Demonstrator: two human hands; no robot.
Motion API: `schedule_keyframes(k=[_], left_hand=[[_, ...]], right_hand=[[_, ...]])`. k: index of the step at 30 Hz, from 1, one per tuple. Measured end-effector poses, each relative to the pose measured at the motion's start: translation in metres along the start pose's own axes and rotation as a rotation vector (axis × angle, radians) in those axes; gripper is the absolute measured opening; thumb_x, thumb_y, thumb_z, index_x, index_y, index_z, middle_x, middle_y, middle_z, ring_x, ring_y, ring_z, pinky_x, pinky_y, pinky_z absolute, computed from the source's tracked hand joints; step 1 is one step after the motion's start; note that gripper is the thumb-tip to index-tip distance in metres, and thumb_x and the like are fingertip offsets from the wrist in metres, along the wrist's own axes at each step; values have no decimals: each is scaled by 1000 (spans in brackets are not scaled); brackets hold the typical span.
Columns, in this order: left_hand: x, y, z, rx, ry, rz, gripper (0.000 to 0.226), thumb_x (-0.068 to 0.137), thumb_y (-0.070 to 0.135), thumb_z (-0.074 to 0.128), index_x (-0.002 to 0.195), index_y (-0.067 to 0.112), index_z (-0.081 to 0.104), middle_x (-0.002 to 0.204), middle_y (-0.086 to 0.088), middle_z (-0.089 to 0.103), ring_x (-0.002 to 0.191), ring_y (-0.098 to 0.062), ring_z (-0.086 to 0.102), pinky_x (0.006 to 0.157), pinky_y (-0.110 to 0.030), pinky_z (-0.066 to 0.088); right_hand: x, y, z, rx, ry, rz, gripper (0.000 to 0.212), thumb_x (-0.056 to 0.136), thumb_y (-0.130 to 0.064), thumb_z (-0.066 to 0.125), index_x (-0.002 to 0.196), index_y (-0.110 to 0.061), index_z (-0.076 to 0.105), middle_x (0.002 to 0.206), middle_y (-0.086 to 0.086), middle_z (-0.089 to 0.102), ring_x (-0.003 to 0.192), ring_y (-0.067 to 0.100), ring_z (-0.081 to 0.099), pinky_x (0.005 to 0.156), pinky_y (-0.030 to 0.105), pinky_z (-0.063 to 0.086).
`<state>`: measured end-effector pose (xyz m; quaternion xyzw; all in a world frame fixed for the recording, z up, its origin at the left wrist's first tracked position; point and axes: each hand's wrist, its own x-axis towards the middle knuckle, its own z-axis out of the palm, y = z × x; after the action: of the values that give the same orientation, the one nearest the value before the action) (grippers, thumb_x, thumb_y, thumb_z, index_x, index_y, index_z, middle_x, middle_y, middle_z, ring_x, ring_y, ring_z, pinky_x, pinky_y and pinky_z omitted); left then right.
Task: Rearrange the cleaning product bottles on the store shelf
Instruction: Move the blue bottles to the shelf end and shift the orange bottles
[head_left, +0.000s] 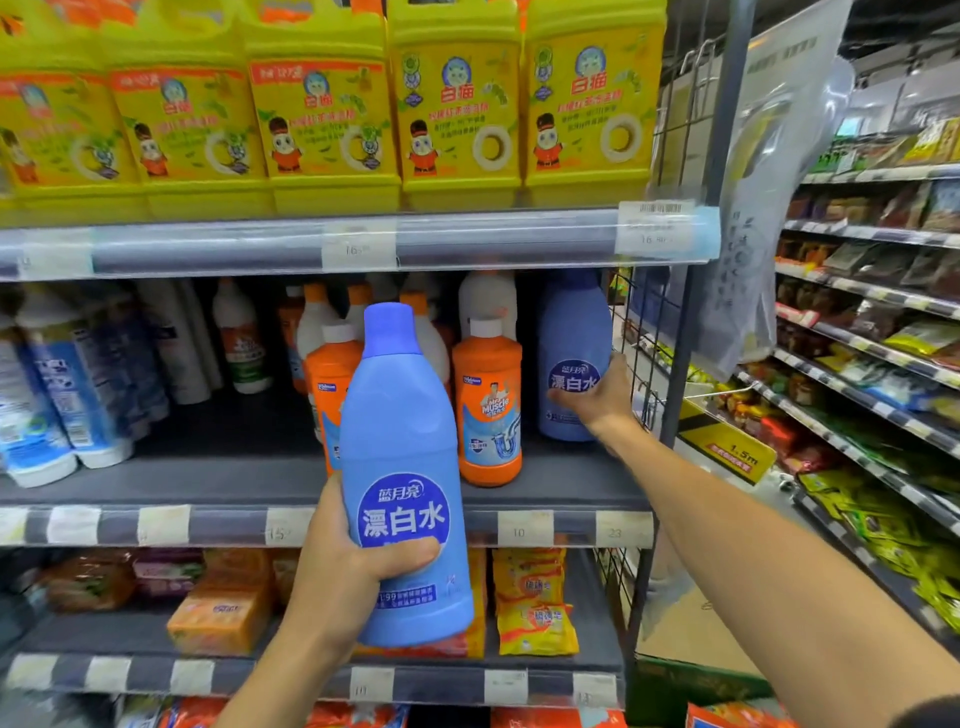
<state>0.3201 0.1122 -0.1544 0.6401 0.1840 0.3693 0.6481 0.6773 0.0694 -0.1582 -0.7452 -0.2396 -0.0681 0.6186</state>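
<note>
My left hand (345, 564) grips a blue bleach bottle (402, 452) by its lower half, upright, in front of the middle shelf (218, 488). A second blue bleach bottle (571, 332) stands at the right end of that shelf, and my right hand (597, 395) is wrapped around its lower right side. Between them stands an orange drain-cleaner bottle (488, 400) with a white cap. Another orange bottle (330, 384) is partly hidden behind the held bottle. More orange and white bottles stand further back.
Yellow detergent jugs (322, 104) fill the top shelf. White and blue bottles (57, 395) lean at the left of the middle shelf, with a gap beside them. Soap packs (535, 603) lie below. A wire side panel (639, 364) closes the shelf's right end; a snack aisle (872, 332) runs right.
</note>
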Motion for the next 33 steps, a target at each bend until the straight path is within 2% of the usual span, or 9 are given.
schedule_keyframes(k=[6,12,15,17,19,21,24,28,33], left_hand=[[-3,-2,7,-28,-27,27,82,33,23,87,109,25,58,97,-6,74,84,-27,72,59,-33,58],[-8,-3,30,-66,-78,21,81,37,16,88,113,22,58,100,-8,73,86,-28,72,61,-34,58],[-9,-1,46,-95,-99,16,82,39,12,88,115,22,58,101,-6,74,88,-26,72,63,-33,58],[-8,2,58,-115,-123,21,82,40,15,88,116,23,59,102,-5,74,89,-24,72,65,-31,58],[-3,6,73,-128,-149,35,82,41,15,88,117,22,59,103,-4,74,89,-21,72,68,-29,57],[7,10,89,-122,-169,48,79,44,14,87,118,20,58,102,-2,74,89,-17,72,68,-26,57],[29,11,116,-79,-199,40,74,52,4,84,120,17,57,103,-2,75,91,-17,71,71,-29,57],[50,4,144,20,-269,18,59,50,-7,80,97,27,70,89,7,77,81,-10,72,66,-25,57],[52,-19,156,37,-331,-111,44,61,-9,80,81,30,75,85,0,78,75,-15,73,59,-26,57]], right_hand=[[2,3,-1,21,-57,-9,86,52,-17,93,116,-15,35,114,10,52,102,25,56,84,37,53],[-1,-3,-9,9,-122,61,81,56,-18,91,110,-19,31,110,5,49,96,21,51,73,28,42],[-8,-7,-17,-133,-237,152,73,66,-15,86,120,-6,38,113,9,50,102,25,52,84,35,45],[-21,-8,-28,-248,-318,170,52,75,-8,75,117,2,47,118,18,58,101,29,56,85,36,49],[-50,-8,-48,-437,-452,77,33,84,-14,62,112,1,53,117,20,60,98,31,58,78,33,48],[-83,-1,-70,-566,-507,-40,39,90,-30,56,121,-5,51,119,13,58,101,28,57,77,32,43],[-122,14,-98,-599,-462,-258,47,90,-51,51,121,-15,51,121,4,54,108,24,54,85,34,45],[-140,35,-112,-573,-496,-468,53,88,-43,56,134,-18,47,135,-2,49,124,15,45,103,31,40],[-145,46,-107,-369,-428,-393,51,89,-40,64,135,-26,47,132,-6,52,118,7,50,95,24,45]])
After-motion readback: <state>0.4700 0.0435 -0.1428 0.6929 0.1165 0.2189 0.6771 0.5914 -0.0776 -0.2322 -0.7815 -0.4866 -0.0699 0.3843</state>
